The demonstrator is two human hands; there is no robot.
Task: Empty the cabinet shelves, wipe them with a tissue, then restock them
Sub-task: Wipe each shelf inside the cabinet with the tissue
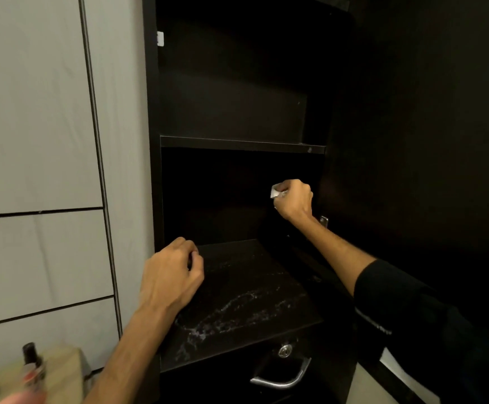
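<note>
A black cabinet stands open before me, its shelves bare. My right hand [294,199] reaches into the lower compartment near the right wall and grips a crumpled white tissue [275,192]. The lower shelf [252,301] is dark with whitish smears and dust streaks across its front. My left hand [172,275] hovers over that shelf's front left corner with its fingers curled and nothing visible in it. The upper shelf [237,144] shows only as a thin edge above.
Below the lower shelf is a drawer with a lock [285,351] and a curved metal handle [281,377]. Bottles [32,368] stand on a pale surface at the bottom left. Grey wardrobe panels [33,141] fill the left. The open door [427,141] stands at the right.
</note>
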